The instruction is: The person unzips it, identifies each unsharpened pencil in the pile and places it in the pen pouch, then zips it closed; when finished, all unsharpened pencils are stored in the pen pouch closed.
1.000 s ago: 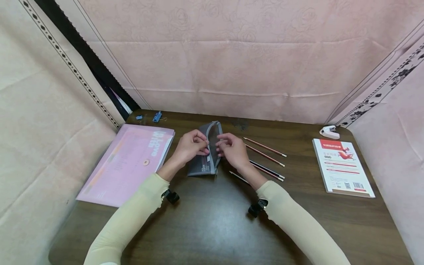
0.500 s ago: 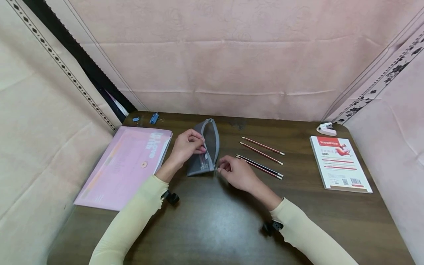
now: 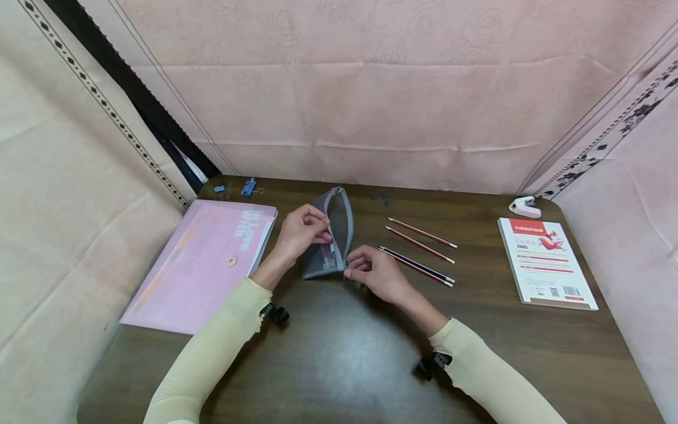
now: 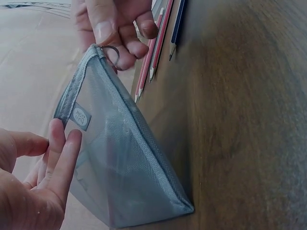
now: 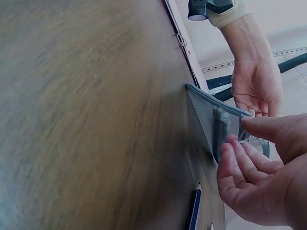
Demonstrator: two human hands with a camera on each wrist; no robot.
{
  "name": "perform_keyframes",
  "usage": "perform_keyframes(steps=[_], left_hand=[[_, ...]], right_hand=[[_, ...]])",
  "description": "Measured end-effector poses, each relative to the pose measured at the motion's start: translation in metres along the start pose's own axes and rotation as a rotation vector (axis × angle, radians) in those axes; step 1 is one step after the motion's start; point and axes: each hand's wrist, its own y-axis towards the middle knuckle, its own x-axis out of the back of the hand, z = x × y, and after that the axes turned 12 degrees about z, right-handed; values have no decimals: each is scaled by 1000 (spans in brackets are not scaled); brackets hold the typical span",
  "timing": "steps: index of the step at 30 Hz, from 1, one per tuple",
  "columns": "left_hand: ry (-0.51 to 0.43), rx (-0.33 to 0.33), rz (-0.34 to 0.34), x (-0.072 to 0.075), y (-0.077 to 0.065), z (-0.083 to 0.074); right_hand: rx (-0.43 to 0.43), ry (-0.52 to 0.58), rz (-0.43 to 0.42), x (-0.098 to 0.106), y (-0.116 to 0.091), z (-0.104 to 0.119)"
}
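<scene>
A grey mesh pencil case (image 3: 320,259) with a zip stands on the table, its mouth spread apart. My left hand (image 3: 303,232) pinches the left edge of the mouth between thumb and fingers; a small label (image 4: 80,116) shows beside those fingertips. My right hand (image 3: 378,274) holds the near corner at the zip's end, where a small metal ring (image 4: 112,53) hangs by the fingers. Right of the case lie red pencils (image 3: 421,244) and a dark pencil (image 3: 415,262). In the right wrist view a dark blue pencil (image 5: 195,207) lies below the right hand.
On the left lies a pink folder (image 3: 212,265) with a button. Blue binder clips (image 3: 249,186) sit behind it at the table's back edge. A white stapler (image 3: 525,207) and a white-and-red book (image 3: 548,264) are on the right. Cloth curtains (image 3: 371,118) surround the table.
My right hand has moved from the far side of the mouth toward me, to the near corner of the case. My left hand keeps its hold, and the mouth stands wider.
</scene>
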Motion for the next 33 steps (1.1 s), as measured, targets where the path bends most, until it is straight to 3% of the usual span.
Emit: perform_keyframes(steps=[10, 17, 20, 24, 29, 33], left_hand=[[-18, -9, -29, 2, -1, 0], [42, 0, -13, -2, -6, 2], [199, -15, 19, -8, -16, 4], [517, -110, 36, -14, -38, 6], [892, -209, -24, -22, -63, 5], [1054, -270, -103, -29, -71, 6]], right_hand=[[89, 31, -42, 2, 2, 1], [233, -166, -183, 5, 3, 4], [252, -184, -212, 7, 3, 5], [268, -196, -225, 10, 5, 6], [301, -177, -230, 12, 7, 9], [319, -182, -194, 13, 10, 13]])
